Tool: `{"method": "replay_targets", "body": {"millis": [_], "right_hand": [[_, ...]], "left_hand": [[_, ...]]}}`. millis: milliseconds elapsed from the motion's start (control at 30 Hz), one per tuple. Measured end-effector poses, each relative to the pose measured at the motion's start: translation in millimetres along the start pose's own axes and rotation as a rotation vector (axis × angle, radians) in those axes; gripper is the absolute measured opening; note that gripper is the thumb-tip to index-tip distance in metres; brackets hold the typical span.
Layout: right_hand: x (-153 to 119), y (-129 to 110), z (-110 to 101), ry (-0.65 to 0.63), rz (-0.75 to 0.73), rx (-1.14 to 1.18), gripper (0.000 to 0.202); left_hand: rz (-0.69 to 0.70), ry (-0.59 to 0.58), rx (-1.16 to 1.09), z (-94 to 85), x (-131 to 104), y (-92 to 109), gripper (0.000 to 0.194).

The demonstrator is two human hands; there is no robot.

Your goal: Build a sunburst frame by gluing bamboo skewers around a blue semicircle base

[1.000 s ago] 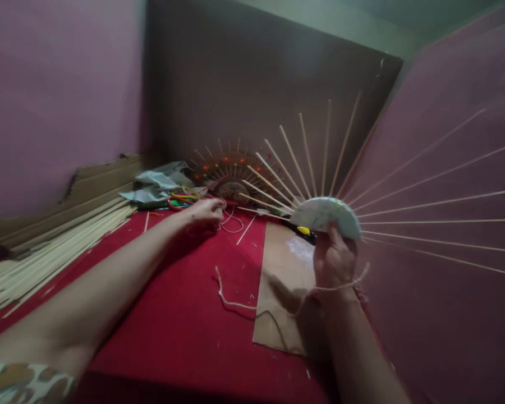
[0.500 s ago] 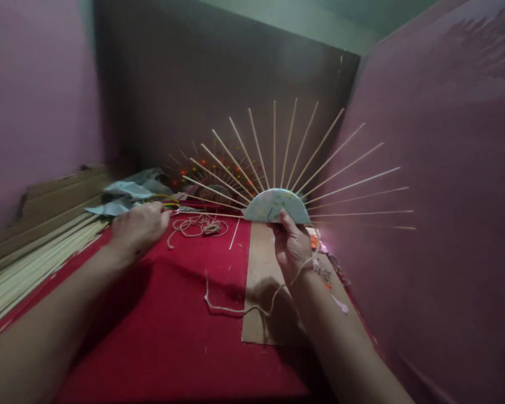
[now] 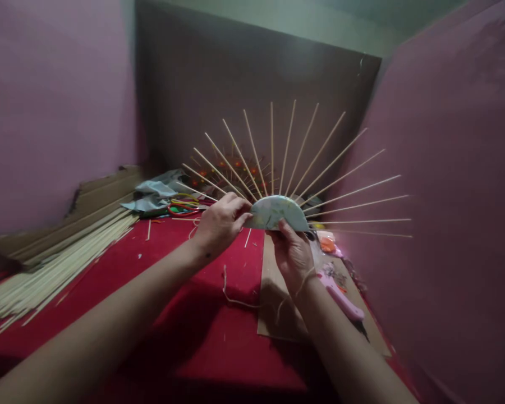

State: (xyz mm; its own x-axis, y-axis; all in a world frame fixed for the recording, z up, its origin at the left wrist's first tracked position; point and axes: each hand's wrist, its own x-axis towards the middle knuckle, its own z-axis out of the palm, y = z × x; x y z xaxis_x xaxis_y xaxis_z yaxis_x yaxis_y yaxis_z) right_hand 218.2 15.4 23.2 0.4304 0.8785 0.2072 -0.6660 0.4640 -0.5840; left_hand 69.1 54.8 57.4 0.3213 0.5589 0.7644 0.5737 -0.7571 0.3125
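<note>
Clock positions are read around the half-disc. Nearest, red cloth [image 3: 172,348] covers the work surface, with both bare forearms reaching over it. At six o'clock a flat brown board [image 3: 278,280] lies on the cloth. Pale twine [image 3: 242,303] trails at seven o'clock across the cloth towards the board, and a strand crosses the right wrist. A pink-handled tool [image 3: 340,297] lies on the board between four and five o'clock, with an orange item [image 3: 327,246] farther up at four.

The right hand [image 3: 294,252], at five o'clock, is clamped on the lower edge of the patterned half-disc [image 3: 278,213], thumb on its front face. The left hand [image 3: 222,223], at nine, has its thumb and fingertips drawn together at the disc's left corner; whether they pinch the disc or a stick cannot be told.

The half-disc is held up above the board, flat side down, with thin sticks [image 3: 271,146] fanning from nine through twelve to three o'clock. Between eight and nine lies a loose pile of pale sticks [image 3: 67,264]. Red-handled scissors [image 3: 183,209] lie at nine, beside crumpled grey-blue material [image 3: 156,189] and torn cardboard [image 3: 105,196]. Behind, between ten and eleven, is a fan-shaped piece [image 3: 255,170] with orange and yellow spots, before a dark panel [image 3: 235,67].
</note>
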Motion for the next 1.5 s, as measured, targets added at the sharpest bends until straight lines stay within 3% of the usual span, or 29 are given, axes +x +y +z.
{"method": "replay_targets", "body": {"millis": [67, 167, 267, 367, 400, 467, 567, 667, 767, 867, 933, 967, 1033, 1067, 1100, 1167, 1233, 1300, 1367, 1500], "right_hand": [[1, 1, -1, 0.001, -0.017, -0.022, 0.026], [7, 1, -6, 0.024, -0.045, -0.050, 0.027], [14, 1, -10, 0.043, -0.015, -0.046, 0.027], [17, 3, -9, 0.052, 0.055, -0.006, 0.026], [16, 4, -8, 0.049, 0.081, 0.012, 0.026], [13, 7, -5, 0.032, 0.126, 0.036, 0.025], [7, 12, -3, -0.013, 0.168, 0.047, 0.022], [0, 17, -2, -0.054, 0.173, 0.043, 0.024], [-6, 22, 0, -0.091, 0.160, 0.048, 0.025], [-10, 24, 2, -0.120, 0.145, 0.064, 0.022], [-8, 22, 1, -0.096, 0.137, 0.056, 0.022], [-7, 20, 0, -0.074, 0.132, 0.044, 0.023], [-3, 17, -3, -0.023, 0.120, 0.017, 0.025], [-1, 16, -4, -0.006, 0.119, 0.003, 0.025], [0, 16, -5, 0.001, 0.122, -0.009, 0.025], [-1, 18, -7, -0.008, 0.134, -0.026, 0.024], [-4, 23, -6, -0.040, 0.132, -0.044, 0.023], [-10, 27, -3, -0.059, 0.115, -0.095, 0.021], [-16, 28, 1, -0.069, 0.093, -0.171, 0.017], [-25, 20, 7, -0.159, 0.038, -0.271, 0.016]], "left_hand": [[0.015, 0.041, -0.037, -2.4, 0, 0, 0.011], [-0.032, 0.030, -0.191, -26.8, -10, 7, 0.015], [-0.135, -0.317, -0.469, -55.2, -24, 8, 0.019], [-0.060, -0.798, -0.384, -55.3, -37, -4, 0.023], [-0.036, -0.784, -0.245, -48.5, -41, -9, 0.018], [-0.047, -0.531, 0.023, -31.1, -48, -16, 0.020], [0.105, -0.361, -0.008, -11.2, -50, -13, 0.014], [0.142, -0.114, 0.047, -2.0, -40, 2, 0.013], [0.120, -0.028, 0.195, 6.8, -27, 13, 0.012], [0.127, -0.059, 0.317, 11.4, -26, 20, 0.015], [0.148, -0.222, 0.232, 6.8, -33, 24, 0.018], [0.158, -0.374, 0.118, 2.6, -38, 24, 0.019], [0.136, -0.784, -0.156, -6.1, -48, 22, 0.025], [0.054, -0.926, -0.250, -8.7, -52, 19, 0.031], [-0.075, -0.943, -0.305, -9.2, -55, 14, 0.038], [-0.377, -0.767, -0.462, -3.2, -60, 5, 0.038], [-0.707, -0.578, -0.828, 9.4, -62, -1, 0.031], [-0.939, -0.420, -1.260, 22.7, -62, 1, 0.040], [-1.069, -0.273, -1.557, 32.1, -58, 8, 0.043], [-1.174, -0.026, -1.810, 34.8, -40, 19, 0.014]]}}
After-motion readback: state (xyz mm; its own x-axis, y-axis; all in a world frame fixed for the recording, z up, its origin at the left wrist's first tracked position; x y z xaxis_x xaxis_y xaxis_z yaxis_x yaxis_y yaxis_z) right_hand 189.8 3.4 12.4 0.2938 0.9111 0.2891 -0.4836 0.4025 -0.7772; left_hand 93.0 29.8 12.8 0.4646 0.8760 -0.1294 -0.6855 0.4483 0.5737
